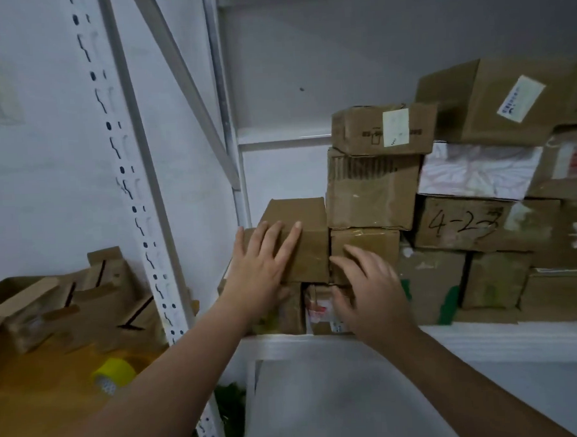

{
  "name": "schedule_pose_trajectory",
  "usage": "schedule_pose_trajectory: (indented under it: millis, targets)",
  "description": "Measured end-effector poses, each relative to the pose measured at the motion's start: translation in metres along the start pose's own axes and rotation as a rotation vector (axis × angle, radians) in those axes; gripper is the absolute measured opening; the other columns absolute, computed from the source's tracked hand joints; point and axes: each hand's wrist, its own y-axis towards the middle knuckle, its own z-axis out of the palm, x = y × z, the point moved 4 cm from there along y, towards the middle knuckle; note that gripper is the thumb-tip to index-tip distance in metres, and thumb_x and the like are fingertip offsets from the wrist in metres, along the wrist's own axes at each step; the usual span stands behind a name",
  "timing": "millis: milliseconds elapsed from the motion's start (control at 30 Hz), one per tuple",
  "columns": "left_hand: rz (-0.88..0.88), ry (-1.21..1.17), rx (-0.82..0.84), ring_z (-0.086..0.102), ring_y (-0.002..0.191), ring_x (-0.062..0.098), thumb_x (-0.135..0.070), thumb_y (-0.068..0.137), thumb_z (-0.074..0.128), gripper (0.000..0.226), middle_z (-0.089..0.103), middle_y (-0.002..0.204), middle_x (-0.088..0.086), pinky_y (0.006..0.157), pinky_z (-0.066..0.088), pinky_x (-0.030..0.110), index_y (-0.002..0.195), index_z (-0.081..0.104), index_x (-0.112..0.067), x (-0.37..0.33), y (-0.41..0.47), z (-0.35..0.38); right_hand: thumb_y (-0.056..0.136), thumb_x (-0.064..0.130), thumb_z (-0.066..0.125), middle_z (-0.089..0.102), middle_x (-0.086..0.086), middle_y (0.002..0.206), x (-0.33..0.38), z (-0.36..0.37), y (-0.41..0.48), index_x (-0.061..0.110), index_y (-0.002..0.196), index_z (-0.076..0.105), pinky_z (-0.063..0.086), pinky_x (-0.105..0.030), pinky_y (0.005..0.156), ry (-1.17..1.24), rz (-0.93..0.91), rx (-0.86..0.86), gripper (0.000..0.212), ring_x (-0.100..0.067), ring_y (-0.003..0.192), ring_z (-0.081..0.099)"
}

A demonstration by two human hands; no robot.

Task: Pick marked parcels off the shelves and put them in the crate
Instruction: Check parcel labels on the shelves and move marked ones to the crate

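Reaching out to the white shelf (487,338), a person puts both bare hands on a pile of brown parcels. The left hand (259,263) lies flat on the small plain box (310,247) at the left end of the pile, with its fingers straight and spread over the front and the top edge. This box is plain brown card with no writing that I can see. It sits on top of another parcel and touches the taller stack beside it. The right hand (368,291) is open too, its fingers a little bent, and their tips touch the front of the next small box (378,240), which has shiny clear tape across it. Under that hand is a parcel with a red and white label (318,308). Farther right, a box marked 4-23 (464,224) sits in the pile in black pen. High on the stack is a box with a pale sticker (382,130). Off to the left, past the white post (139,209), a yellow tape roll (113,374) lies on an orange table (39,398).
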Motion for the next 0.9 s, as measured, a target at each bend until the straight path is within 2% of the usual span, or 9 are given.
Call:
schedule_pose_trajectory:
  millis: [67, 167, 267, 367, 533, 600, 700, 800, 900]
  targets:
    - [0.010, -0.067, 0.016, 0.012, 0.141, 0.034, -0.066, 0.074, 0.060, 0.112, 0.015, 0.154, 0.015, 0.114, 0.011, 0.058, 0.146, -0.014, -0.024, 0.007, 0.002, 0.006, 0.078, 0.023, 0.066, 0.058, -0.011, 0.127, 0.007, 0.002, 0.000, 0.015, 0.121, 0.061, 0.037, -0.046, 0.099, -0.032, 0.037, -0.042, 0.044, -0.032, 0.116, 0.055]
    - [-0.094, -0.343, -0.033, 0.008, 0.142, 0.031, -0.067, 0.079, 0.055, 0.090, 0.007, 0.156, 0.008, 0.116, 0.015, 0.051, 0.149, 0.012, -0.027, 0.021, 0.003, 0.002, 0.085, 0.020, 0.064, 0.055, -0.010, 0.132, 0.020, 0.004, 0.001, 0.012, 0.129, 0.056, 0.040, -0.046, 0.101, -0.001, 0.119, -0.057, 0.045, -0.029, 0.121, 0.051]
    - [-0.270, -0.718, -0.005, 0.031, 0.135, 0.029, -0.052, 0.083, 0.062, 0.071, 0.015, 0.153, 0.003, 0.109, 0.036, 0.045, 0.142, 0.027, -0.032, 0.040, 0.005, 0.011, 0.094, 0.022, 0.054, 0.044, -0.002, 0.142, 0.037, 0.010, 0.006, 0.015, 0.144, 0.038, 0.034, -0.029, 0.105, 0.180, 0.217, 0.019, 0.053, -0.017, 0.129, 0.040]
    - [-0.302, -0.870, 0.022, 0.048, 0.121, 0.023, -0.047, 0.086, 0.061, 0.065, 0.036, 0.143, 0.003, 0.097, 0.046, 0.038, 0.140, 0.026, -0.033, 0.047, 0.005, 0.018, 0.094, 0.025, 0.054, 0.039, 0.003, 0.145, 0.048, 0.016, 0.009, 0.020, 0.149, 0.024, 0.030, -0.020, 0.102, 0.253, 0.312, 0.039, 0.063, -0.012, 0.130, 0.036]
    - [-0.347, -1.020, -0.012, 0.057, 0.108, 0.018, -0.046, 0.091, 0.054, 0.054, 0.053, 0.131, -0.002, 0.087, 0.050, 0.034, 0.137, 0.031, -0.031, 0.050, 0.001, 0.010, 0.089, 0.026, 0.062, 0.037, 0.001, 0.141, 0.055, 0.026, 0.013, 0.027, 0.152, 0.007, 0.042, -0.037, 0.105, 0.475, 0.437, 0.039, 0.083, -0.013, 0.122, 0.044]
    - [-0.365, -1.101, -0.046, 0.057, 0.106, 0.015, -0.044, 0.092, 0.052, 0.047, 0.054, 0.129, -0.005, 0.087, 0.052, 0.035, 0.134, 0.036, -0.030, 0.047, -0.002, 0.002, 0.090, 0.027, 0.063, 0.038, 0.005, 0.134, 0.063, 0.030, 0.016, 0.029, 0.152, 0.001, 0.046, -0.032, 0.099, 0.538, 0.453, 0.067, 0.088, -0.010, 0.116, 0.046]
    - [-0.350, -1.152, -0.102, 0.055, 0.107, 0.010, -0.039, 0.096, 0.048, 0.037, 0.055, 0.125, -0.007, 0.090, 0.052, 0.035, 0.130, 0.044, -0.027, 0.044, -0.011, -0.006, 0.092, 0.024, 0.061, 0.024, 0.012, 0.137, 0.087, 0.034, 0.020, 0.030, 0.152, 0.005, 0.045, -0.015, 0.086, 0.583, 0.398, 0.055, 0.082, -0.007, 0.116, 0.044]
    - [-0.303, -1.146, -0.102, 0.050, 0.119, 0.013, -0.035, 0.098, 0.043, 0.039, 0.048, 0.136, -0.004, 0.098, 0.047, 0.039, 0.136, 0.040, -0.030, 0.049, -0.014, -0.002, 0.093, 0.016, 0.056, 0.027, 0.008, 0.139, 0.095, 0.029, 0.027, 0.027, 0.149, 0.023, 0.043, -0.021, 0.095, 0.513, 0.405, -0.077, 0.066, -0.007, 0.117, 0.043]
    - [-0.190, -1.003, 0.011, 0.041, 0.130, 0.019, -0.034, 0.098, 0.045, 0.048, 0.032, 0.150, 0.000, 0.105, 0.041, 0.041, 0.144, 0.029, -0.037, 0.051, -0.010, 0.005, 0.091, 0.013, 0.055, 0.030, 0.000, 0.141, 0.081, 0.021, 0.026, 0.023, 0.142, 0.035, 0.032, -0.023, 0.101, 0.409, 0.457, -0.133, 0.056, -0.017, 0.126, 0.039]
